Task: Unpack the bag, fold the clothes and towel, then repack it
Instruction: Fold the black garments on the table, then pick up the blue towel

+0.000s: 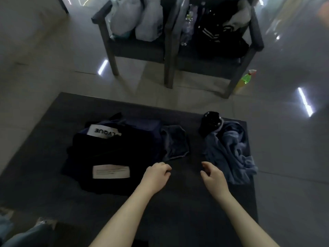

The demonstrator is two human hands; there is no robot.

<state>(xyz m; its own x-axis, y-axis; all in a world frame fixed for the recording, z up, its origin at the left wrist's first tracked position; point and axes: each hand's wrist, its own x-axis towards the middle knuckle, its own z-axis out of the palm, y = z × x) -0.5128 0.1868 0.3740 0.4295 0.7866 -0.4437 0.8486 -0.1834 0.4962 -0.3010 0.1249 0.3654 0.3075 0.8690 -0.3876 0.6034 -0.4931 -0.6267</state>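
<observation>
Both hands, left hand (156, 172) loosely curled and right hand (212, 175) open (neither holding anything), hover over a dark table (178, 211); dark folded clothes (114, 157) lie left, what looks like a crumpled blue towel (229, 152) right.

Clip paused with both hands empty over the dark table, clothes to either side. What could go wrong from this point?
1. The crumpled blue towel hangs over the table's right edge; a careless tug could drop it on the floor.
2. The small black item rests against the towel and could be dragged off with it.
3. The dark stack looks loose; reaching across might topple it.
</observation>
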